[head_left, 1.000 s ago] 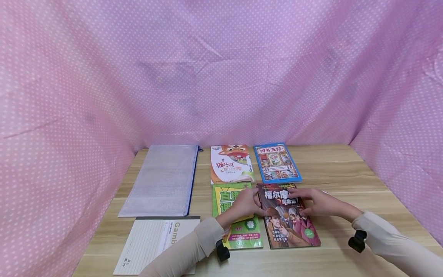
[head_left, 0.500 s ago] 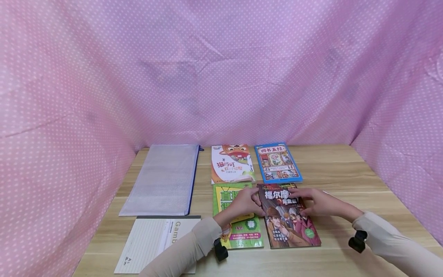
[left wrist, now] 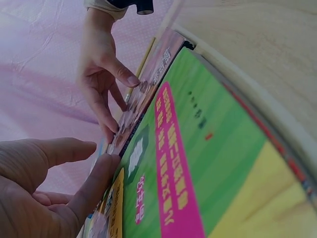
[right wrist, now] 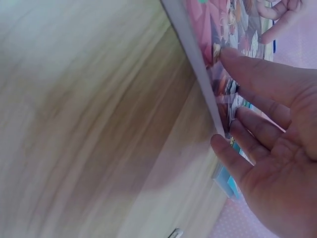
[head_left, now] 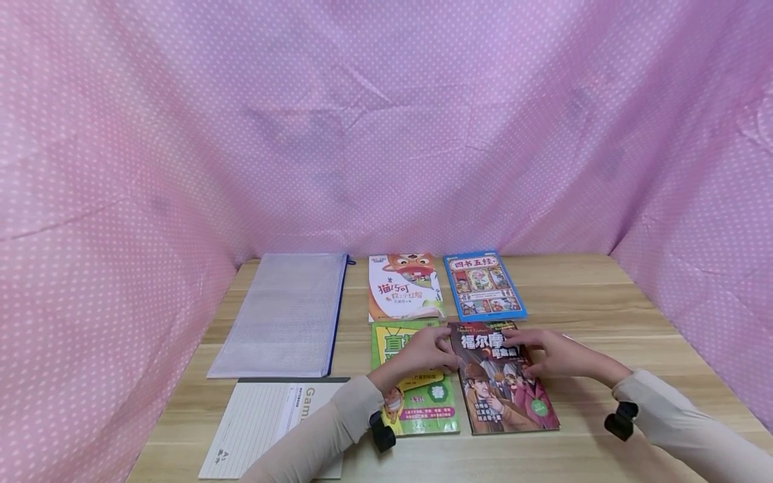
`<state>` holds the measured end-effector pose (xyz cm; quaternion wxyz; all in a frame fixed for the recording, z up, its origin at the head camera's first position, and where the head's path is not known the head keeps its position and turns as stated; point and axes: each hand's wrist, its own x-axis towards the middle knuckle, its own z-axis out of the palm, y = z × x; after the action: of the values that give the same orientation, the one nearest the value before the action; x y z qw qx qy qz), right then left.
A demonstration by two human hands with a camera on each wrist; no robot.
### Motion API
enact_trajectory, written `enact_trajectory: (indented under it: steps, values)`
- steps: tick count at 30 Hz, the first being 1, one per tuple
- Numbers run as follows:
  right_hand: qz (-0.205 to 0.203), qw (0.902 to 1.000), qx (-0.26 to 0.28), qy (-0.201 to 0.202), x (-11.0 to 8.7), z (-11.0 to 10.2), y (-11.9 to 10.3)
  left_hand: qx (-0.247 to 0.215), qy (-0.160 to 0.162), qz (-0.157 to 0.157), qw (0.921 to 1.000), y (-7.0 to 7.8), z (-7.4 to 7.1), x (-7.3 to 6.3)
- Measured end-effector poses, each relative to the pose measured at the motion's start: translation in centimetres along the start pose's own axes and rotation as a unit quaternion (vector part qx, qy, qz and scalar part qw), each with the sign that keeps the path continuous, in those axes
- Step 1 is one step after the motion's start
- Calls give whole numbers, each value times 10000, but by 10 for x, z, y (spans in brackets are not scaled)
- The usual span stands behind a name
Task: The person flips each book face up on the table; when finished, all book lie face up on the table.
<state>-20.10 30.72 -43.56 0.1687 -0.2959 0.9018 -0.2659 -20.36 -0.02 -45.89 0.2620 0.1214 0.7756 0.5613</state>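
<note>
A dark detective-story book (head_left: pixel 501 402) with Chinese characters lies face up at the front of the table. My right hand (head_left: pixel 555 352) rests on its right side, thumb and fingers spread over the cover and edge. In the right wrist view, the fingertips of that hand (right wrist: pixel 277 129) are at the book's edge. My left hand (head_left: pixel 425 352) is over the green book (head_left: pixel 423 416), its loosely bent fingertips close to the dark book's left edge. The left wrist view has the left hand's (left wrist: pixel 54 188) thumb and forefinger apart, with nothing between them.
Behind are a white book (head_left: pixel 401 295) with an orange animal and a blue-bordered book (head_left: pixel 489 295). At left lie a mesh zip pouch (head_left: pixel 284 315) and a lined notebook (head_left: pixel 253 422). A thin pencil-like stick (left wrist: pixel 145 59) shows beyond the dark book. Pink dotted cloth (head_left: pixel 386 134) encloses the table.
My left hand has drawn slightly left, its fingertips off the dark book's cover. The right hand and the books have hardly moved.
</note>
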Motion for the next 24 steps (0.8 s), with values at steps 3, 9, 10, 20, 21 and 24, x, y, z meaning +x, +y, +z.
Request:
enact_trajectory:
  steps: [3,9,10,20,21,24]
  values:
    - [-1,10000,54,-40,1,-2,-2,-341,-54,-39,9994,1,-1,0]
    - [-153,9996,241,-42,6,-9,-6,-584,-160,122,9981,5,-7,-1]
    - [-195,9995,246,-27,8,-11,-7,-583,-155,161,9980,5,-8,-1]
    - [-18,9993,335,133,27,-23,-17,-633,152,789,9948,3,-36,0]
    - [-21,9993,305,200,29,-23,-18,-581,220,867,9943,4,-40,-1]
    - [-135,9987,182,466,38,-23,-22,-242,506,1091,9924,6,-52,-3]
